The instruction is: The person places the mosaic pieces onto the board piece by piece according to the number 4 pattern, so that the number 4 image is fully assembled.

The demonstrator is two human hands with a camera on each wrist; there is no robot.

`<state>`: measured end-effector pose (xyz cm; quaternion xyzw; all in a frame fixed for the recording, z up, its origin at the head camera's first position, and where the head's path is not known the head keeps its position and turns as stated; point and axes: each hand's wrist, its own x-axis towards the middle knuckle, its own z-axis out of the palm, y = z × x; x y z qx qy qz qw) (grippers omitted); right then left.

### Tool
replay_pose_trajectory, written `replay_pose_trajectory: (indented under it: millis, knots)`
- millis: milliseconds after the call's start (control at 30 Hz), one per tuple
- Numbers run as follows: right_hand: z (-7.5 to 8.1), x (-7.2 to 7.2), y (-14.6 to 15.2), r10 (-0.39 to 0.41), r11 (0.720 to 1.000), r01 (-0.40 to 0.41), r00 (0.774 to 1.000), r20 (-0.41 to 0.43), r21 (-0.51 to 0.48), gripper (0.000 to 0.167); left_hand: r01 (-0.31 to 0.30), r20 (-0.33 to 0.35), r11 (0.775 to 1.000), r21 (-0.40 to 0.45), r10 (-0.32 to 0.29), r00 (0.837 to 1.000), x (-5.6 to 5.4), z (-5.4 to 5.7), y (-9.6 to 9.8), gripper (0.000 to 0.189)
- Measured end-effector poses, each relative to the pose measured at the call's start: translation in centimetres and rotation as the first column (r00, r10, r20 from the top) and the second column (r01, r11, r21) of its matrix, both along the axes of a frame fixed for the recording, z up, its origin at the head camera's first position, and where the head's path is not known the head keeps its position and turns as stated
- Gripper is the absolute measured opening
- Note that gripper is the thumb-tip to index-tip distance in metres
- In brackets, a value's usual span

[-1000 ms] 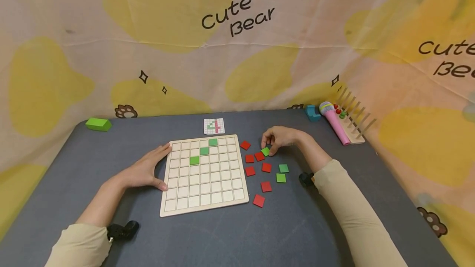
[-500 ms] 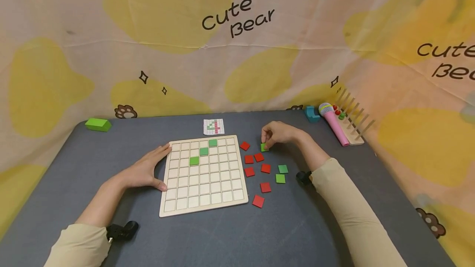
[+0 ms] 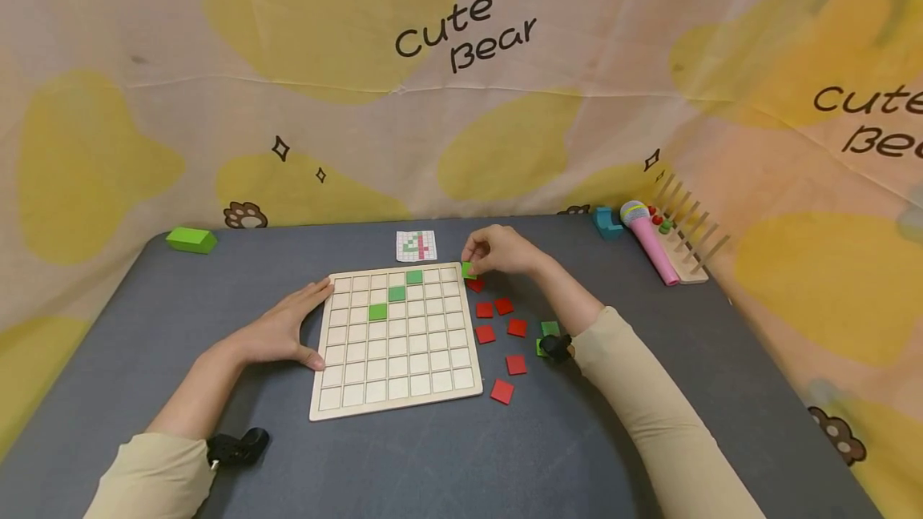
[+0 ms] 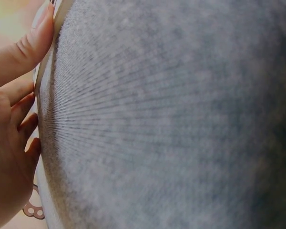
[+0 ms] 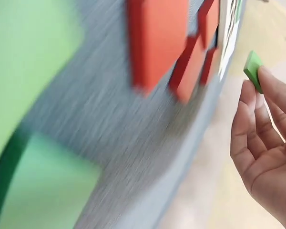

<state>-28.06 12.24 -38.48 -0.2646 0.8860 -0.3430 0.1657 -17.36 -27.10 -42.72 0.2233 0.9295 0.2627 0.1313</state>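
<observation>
A pale wooden grid board [image 3: 360, 413] lies on the dark table, with three green tiles in a diagonal, among them a light green tile [image 3: 378, 311]. My left hand [image 3: 277, 332] rests at the board's left edge, thumb and fingers spread. Between thumb and fingertips my right hand [image 3: 505, 250] pinches a green square tile [image 5: 253, 71], held at the board's top right corner in the head view. Below that hand several red tiles [image 3: 516, 327] lie loose to the right of the board. Two more green tiles, one a darker green tile [image 3: 550, 328], are partly hidden by the right wrist camera.
Behind the board lies a small pattern card [image 3: 416, 246] with a coloured figure. A green block [image 3: 191, 241] sits at the far left. At the far right are a blue block [image 3: 607, 223], a pink toy microphone [image 3: 651, 244] and a wooden peg stand [image 3: 694, 269].
My right hand has picked up the green tile from among the loose ones and carried it left to the board's top right corner. The left hand stays in place.
</observation>
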Motion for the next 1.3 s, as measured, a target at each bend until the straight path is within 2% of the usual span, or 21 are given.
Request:
replay_pose_trajectory:
  millis: [167,400,633,800,1067,1300]
  knots:
    - [0.4,0.5,-2.4,-0.015,0.999,0.014,1.000,-0.020,-0.049,0.014,-0.001,0.004,1.000,-0.004,0.001,1.000,0.0,0.0,0.0,0.128]
    - [0.9,1.4,-5.2,-0.010,0.998,0.009,1.000,-0.012,-0.062,0.013,-0.002,0.010,1.000,-0.010,0.002,1.000,0.0,0.1,0.1,0.128]
    - [1.3,2.2,-7.8,0.044,0.998,-0.045,0.999,-0.021,-0.051,0.015,-0.006,0.011,1.000,-0.011,0.006,1.000,0.0,0.0,0.1,0.128]
    - [1.5,2.8,-9.3,0.077,0.993,-0.076,0.997,-0.001,-0.087,0.016,-0.010,0.011,1.000,-0.010,0.010,1.000,0.0,-0.1,0.1,0.128]
    - [1.0,3.5,-11.9,0.155,0.981,-0.150,0.987,0.031,-0.124,0.015,-0.018,0.028,1.000,-0.007,0.018,0.999,0.0,0.0,0.0,0.129]
    - [0.3,4.2,-13.6,0.174,0.983,-0.172,0.985,0.019,-0.064,0.014,-0.013,0.026,1.000,-0.004,0.013,1.000,0.0,0.2,0.0,0.129]
